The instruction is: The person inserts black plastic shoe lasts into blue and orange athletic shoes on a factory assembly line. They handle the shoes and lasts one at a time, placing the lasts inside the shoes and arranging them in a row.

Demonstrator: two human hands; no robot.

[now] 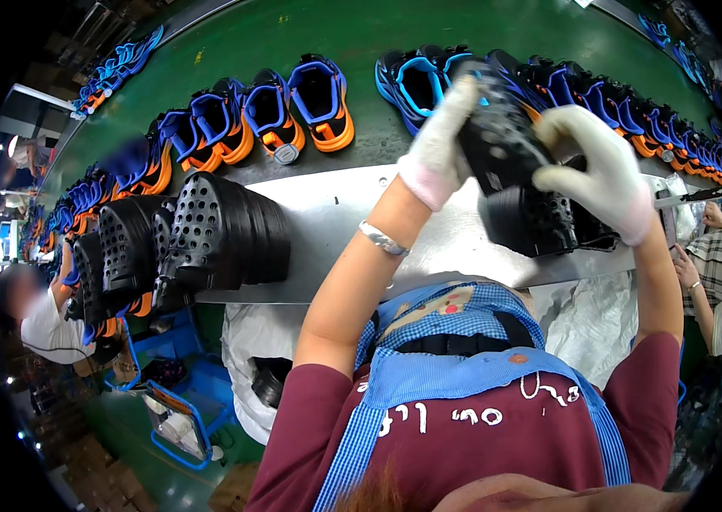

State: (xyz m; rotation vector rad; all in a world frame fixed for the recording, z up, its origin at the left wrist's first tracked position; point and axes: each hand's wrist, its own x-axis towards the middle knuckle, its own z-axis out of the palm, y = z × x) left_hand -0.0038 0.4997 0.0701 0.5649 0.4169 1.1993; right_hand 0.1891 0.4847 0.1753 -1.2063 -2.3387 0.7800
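Observation:
My gloved left hand [446,128] grips a black perforated plastic shoe insert [502,132], raised and tilted above the bench. My gloved right hand [596,166] curls its finger and thumb round the insert's lower right corner. Motion blurs part of the insert. Just beneath, more black perforated inserts [540,224] lie on the metal bench plate [335,200], partly hidden by the right hand and the held piece. Another stack of black inserts [224,230] stands at the plate's left end.
A row of blue, black and orange shoes [320,98] lines the green belt [293,34] at the left, another row of shoes [600,98] at the right. A person [49,316] is at the far left, another person [715,256] at the right. A white sack [250,358] hangs below the plate.

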